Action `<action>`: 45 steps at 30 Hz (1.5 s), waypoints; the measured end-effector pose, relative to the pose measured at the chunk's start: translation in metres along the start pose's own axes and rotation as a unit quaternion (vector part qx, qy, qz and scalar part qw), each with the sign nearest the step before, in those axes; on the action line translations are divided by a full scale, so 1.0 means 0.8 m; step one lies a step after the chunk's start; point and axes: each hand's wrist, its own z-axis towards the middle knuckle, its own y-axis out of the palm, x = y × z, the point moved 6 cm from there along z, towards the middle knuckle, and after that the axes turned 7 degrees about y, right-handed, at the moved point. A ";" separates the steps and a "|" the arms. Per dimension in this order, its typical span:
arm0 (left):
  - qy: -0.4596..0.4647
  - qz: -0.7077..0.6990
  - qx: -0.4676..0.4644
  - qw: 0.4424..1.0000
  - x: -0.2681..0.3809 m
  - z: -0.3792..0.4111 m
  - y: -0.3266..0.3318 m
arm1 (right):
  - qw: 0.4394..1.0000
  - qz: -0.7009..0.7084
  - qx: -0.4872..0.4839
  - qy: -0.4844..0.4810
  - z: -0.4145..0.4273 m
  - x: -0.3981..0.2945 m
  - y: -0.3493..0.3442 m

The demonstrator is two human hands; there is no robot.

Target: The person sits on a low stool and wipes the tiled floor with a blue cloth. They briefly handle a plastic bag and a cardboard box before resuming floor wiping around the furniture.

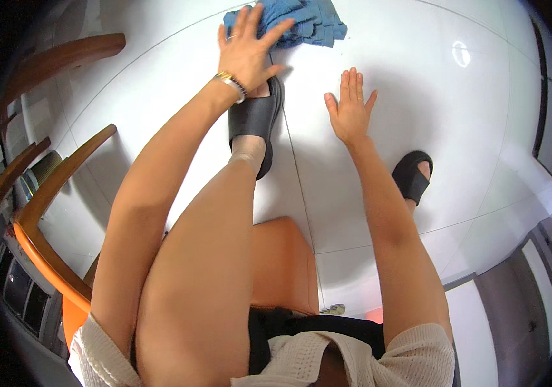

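Note:
Fingers spread, my left hand (249, 51) overlaps the left part of a crumpled blue cloth (312, 24) on the floor; whether it touches the cloth cannot be told. On that wrist are a gold-coloured band and a pale bracelet. My right hand (351, 109) is held out above the white tiles, palm down, holding nothing, with its thumb and little finger apart from the middle fingers. Just below my left hand is a black slide slipper (251, 116) on my left foot. A second black slipper (411, 176) is on my right foot, further right.
Under me is an orange padded seat (283, 261). Chairs with curved wooden arms (70, 171) stand at the left. Glossy white floor tiles (454, 121) spread ahead. Grey-brown cabinet fronts (512, 309) line the lower right. A small crumpled item (335, 309) lies beside the seat.

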 end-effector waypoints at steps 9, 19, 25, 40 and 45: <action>-0.058 0.124 -0.067 0.988 -0.057 0.056 0.058 | 0.999 0.034 -0.005 -0.015 0.121 0.029 -0.039; -0.316 -0.016 -0.064 0.947 -0.198 -0.061 0.036 | 0.979 0.012 -0.123 -0.160 0.022 -0.053 0.005; -0.218 -0.011 0.103 0.971 -0.145 -0.093 -0.017 | 0.995 0.043 0.056 -0.068 0.118 0.046 -0.046; -0.141 -0.608 -0.264 0.736 0.050 -0.112 0.042 | 0.980 0.198 -0.009 -0.016 -0.008 0.017 -0.039; -0.165 -0.624 -0.283 0.710 0.046 -0.114 0.054 | 0.977 0.129 0.099 0.135 -0.031 0.060 -0.020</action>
